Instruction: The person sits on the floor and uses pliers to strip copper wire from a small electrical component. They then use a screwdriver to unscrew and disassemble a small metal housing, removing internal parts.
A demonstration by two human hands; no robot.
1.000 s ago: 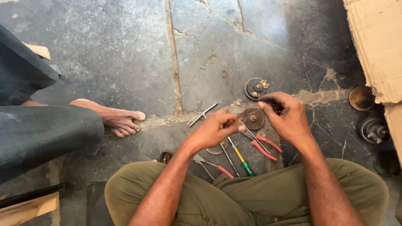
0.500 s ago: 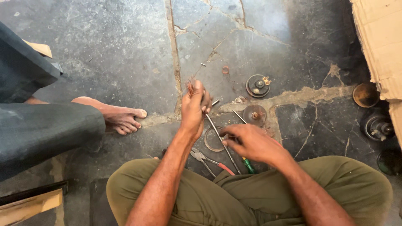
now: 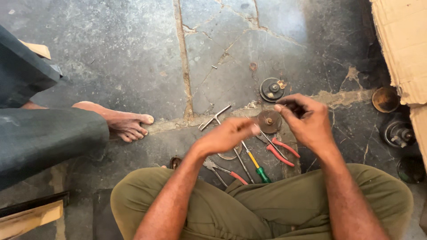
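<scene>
Down on the cracked stone floor (image 3: 133, 58), between my folded knees, I am sitting with both hands raised just above a scatter of tools. My right hand (image 3: 307, 122) is curling its fingers (image 3: 284, 109) around a small dark part; they are pinching it narrow, though the part is too hidden for me to say what it is. My left hand (image 3: 229, 135) is blurred, fingers loosely bent toward the right hand, and I cannot tell whether they are holding anything. Just below the hands, a rusty round disc (image 3: 269, 121) is lying flat on the floor, and a second, darker disc with a brass piece (image 3: 272, 89) is resting a little beyond it. A T-shaped metal key (image 3: 215, 118) is lying to the left of them, while red-handled pliers (image 3: 280, 153), a green-and-yellow screwdriver (image 3: 257, 166) and a second pair of pliers (image 3: 224, 171) are spread near my legs. Judging by the loose parts lying apart, the work looks only partly done, with pieces not yet joined. Another person's bare foot (image 3: 120, 122) is resting to my left, and cardboard (image 3: 400, 49) is sitting at the far right.
</scene>
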